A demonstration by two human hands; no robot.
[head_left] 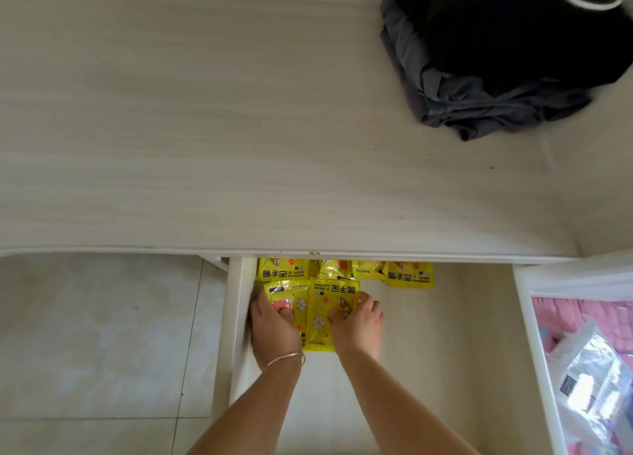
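While the left hand point(274, 322) pinches the smaller hand-warmer packet point(284, 293), the right hand point(358, 321), fingers curled, grips the larger hand-warmer packet point(320, 317) beside it.

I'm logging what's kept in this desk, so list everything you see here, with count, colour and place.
hand-warmer packets: at least six, yellow, back left of the drawer
drawer: one, pale, pulled open under the desk top
desk top: one, pale wood grain, upper half of view
clothes: one pile, black and grey, far right of the desk top
plastic bag: one, clear, on the pink cloth
pink cloth: one, right edge
floor tiles: pale, lower left
bracelet: one, silver, left wrist
left hand: holds the front-left packet
right hand: pinches the packet beside it
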